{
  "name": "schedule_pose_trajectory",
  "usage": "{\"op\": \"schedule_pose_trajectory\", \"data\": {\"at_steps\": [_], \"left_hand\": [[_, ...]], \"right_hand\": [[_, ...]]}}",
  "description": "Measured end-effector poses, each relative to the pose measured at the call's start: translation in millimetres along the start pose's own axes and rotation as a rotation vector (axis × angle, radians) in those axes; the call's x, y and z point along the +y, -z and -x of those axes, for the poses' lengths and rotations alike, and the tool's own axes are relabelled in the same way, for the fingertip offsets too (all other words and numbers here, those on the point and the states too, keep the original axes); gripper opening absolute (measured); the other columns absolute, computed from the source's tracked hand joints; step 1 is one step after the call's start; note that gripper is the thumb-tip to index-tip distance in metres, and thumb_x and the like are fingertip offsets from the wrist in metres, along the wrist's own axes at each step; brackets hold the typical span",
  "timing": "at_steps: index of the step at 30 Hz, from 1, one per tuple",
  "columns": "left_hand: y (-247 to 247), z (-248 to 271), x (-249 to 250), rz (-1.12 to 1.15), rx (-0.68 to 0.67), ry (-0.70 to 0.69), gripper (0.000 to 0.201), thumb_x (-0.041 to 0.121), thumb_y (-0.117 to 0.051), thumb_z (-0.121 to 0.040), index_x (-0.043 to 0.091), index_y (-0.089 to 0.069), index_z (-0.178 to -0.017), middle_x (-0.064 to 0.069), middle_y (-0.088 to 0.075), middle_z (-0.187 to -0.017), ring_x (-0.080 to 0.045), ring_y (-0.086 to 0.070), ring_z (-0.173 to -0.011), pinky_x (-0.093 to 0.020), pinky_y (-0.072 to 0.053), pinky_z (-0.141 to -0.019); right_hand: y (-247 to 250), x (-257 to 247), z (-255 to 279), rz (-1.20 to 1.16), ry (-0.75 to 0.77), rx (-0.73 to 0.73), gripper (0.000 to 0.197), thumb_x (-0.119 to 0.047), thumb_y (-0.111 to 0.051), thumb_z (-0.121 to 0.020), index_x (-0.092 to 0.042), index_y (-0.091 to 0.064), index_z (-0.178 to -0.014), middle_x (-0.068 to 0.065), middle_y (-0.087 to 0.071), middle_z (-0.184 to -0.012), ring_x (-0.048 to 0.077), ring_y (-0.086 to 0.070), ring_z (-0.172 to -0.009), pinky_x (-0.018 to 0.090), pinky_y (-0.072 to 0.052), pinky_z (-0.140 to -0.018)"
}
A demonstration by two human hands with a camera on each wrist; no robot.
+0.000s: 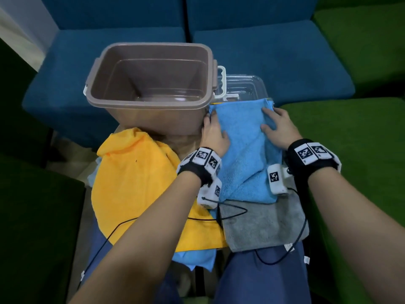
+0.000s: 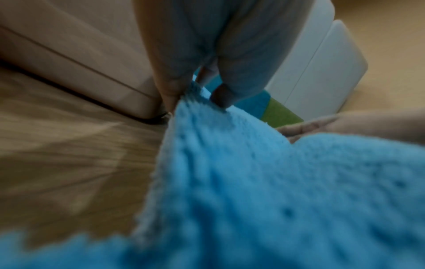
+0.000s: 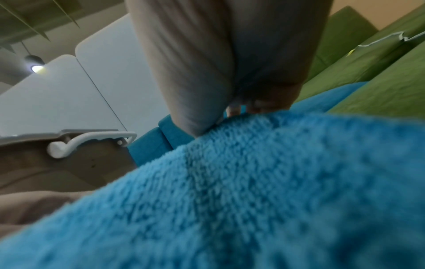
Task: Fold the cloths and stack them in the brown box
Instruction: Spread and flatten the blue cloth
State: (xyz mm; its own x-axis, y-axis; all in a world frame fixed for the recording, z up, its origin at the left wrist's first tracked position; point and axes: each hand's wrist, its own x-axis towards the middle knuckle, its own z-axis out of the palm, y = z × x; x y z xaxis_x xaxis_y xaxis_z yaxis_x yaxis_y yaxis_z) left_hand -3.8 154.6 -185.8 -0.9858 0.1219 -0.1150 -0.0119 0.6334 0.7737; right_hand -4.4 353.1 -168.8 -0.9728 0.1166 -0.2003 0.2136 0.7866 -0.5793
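Observation:
The brown box [image 1: 157, 119] stands open and empty on a wooden table top, just left of my hands. A blue cloth [image 1: 243, 154] lies stretched between both hands, draped over a grey cloth [image 1: 263, 224]. My left hand [image 1: 211, 122] pinches the blue cloth's left edge beside the box's near right corner; the left wrist view shows thumb and fingers [image 2: 170, 91] closed on the blue cloth [image 2: 264, 182]. My right hand [image 1: 268, 119] grips the cloth's far right edge, thumb on top. In the right wrist view the blue cloth [image 3: 253, 182] fills the foreground.
A yellow cloth [image 1: 135, 183] lies crumpled at the left, with another blue cloth [image 1: 195, 260] under its near edge. A clear lid [image 1: 243, 86] sits behind the blue cloth, by the box's white handle [image 1: 221, 84]. Blue chairs [image 1: 274, 62] and green seats [image 1: 350, 139] surround the table.

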Motion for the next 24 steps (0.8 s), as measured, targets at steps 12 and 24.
{"op": "schedule_pose_trajectory", "data": {"at_steps": [12, 24], "left_hand": [[21, 141, -41, 0.309, -0.266, -0.069, 0.102, 0.034, -0.077, -0.079, 0.030, -0.007, -0.153, -0.002, -0.060, -0.121, -0.011, -0.057, -0.116, -0.023, -0.044, -0.100], [19, 152, -13, 0.414, -0.184, -0.036, 0.064, 0.007, -0.047, -0.099, 0.021, -0.012, -0.151, 0.028, -0.041, -0.127, 0.004, -0.050, -0.117, -0.017, -0.044, -0.097]], "right_hand": [[-20, 32, 142, -0.687, 0.000, -0.130, 0.062, -0.005, -0.068, -0.087, -0.028, -0.031, -0.131, 0.003, -0.057, -0.129, 0.008, -0.061, -0.114, 0.026, -0.056, -0.088], [-5, 38, 146, -0.570, 0.121, 0.115, 0.018, -0.011, -0.057, -0.097, -0.026, -0.059, -0.108, -0.003, -0.062, -0.111, 0.012, -0.055, -0.103, 0.035, -0.043, -0.091]]}}
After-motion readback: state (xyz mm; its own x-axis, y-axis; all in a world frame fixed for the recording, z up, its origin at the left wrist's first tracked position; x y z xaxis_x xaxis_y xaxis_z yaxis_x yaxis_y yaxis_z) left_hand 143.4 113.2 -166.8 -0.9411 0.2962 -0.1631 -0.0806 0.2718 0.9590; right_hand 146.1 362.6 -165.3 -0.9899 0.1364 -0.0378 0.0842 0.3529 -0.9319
